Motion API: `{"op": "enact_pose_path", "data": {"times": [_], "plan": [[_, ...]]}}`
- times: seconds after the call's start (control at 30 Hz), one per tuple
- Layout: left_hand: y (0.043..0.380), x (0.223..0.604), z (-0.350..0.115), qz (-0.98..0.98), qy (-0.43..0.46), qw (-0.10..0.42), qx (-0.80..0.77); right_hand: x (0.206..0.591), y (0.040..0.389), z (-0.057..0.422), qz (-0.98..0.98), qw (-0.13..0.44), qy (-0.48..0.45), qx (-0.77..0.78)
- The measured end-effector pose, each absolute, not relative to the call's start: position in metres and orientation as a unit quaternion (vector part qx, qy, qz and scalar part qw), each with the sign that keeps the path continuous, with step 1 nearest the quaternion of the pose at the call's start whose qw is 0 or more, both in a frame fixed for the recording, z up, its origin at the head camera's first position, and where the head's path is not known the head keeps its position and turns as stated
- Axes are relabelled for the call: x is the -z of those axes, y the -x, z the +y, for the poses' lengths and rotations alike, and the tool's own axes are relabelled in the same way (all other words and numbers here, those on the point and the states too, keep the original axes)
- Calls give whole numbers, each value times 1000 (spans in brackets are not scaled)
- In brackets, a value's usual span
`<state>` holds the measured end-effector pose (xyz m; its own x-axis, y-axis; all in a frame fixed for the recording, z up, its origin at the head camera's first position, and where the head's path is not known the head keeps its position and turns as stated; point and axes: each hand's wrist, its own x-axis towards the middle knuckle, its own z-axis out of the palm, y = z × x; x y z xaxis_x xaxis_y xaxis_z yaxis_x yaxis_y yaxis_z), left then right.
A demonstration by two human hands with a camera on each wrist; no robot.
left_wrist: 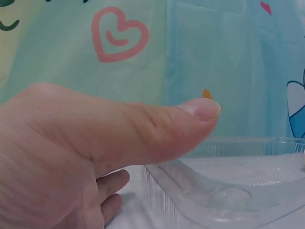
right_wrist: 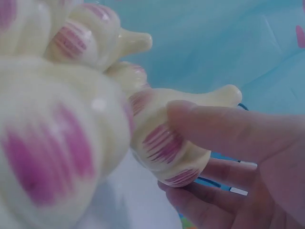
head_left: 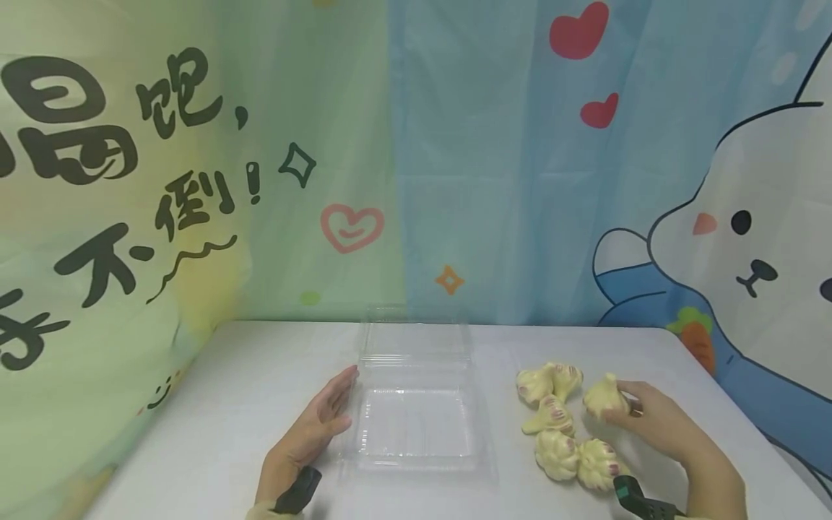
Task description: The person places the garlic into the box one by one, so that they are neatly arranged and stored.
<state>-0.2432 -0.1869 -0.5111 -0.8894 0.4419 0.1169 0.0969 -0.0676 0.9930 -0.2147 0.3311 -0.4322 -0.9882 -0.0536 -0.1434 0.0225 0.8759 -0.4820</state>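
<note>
A garlic bulb (head_left: pixel 604 396), cream with purple streaks, is pinched between the thumb and fingers of my right hand (head_left: pixel 656 419); the right wrist view shows the same bulb (right_wrist: pixel 164 143) with its stem pointing away to the right. Several more garlic bulbs (head_left: pixel 557 453) lie in a cluster just left of that hand. My left hand (head_left: pixel 315 422) stands beside the left wall of a clear plastic box (head_left: pixel 416 462), fingers relaxed and thumb (left_wrist: pixel 162 129) extended toward the rim. The box's hinged lid (head_left: pixel 416 339) is raised at the back.
A white table (head_left: pixel 214 433) carries everything. Behind it hangs a printed curtain (head_left: pixel 468 180) with hearts, writing and a cartoon bear. A dark wrist camera (head_left: pixel 297 491) is strapped to the left wrist, another wrist camera (head_left: pixel 643 500) to the right.
</note>
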Motion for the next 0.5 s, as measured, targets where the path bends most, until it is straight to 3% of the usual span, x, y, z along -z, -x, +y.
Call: {"op": "enact_pose_path", "data": {"times": [0.5], "plan": [[245,510,-187,665,-191,144,-707,417,209,312,962,10,34,269]]}}
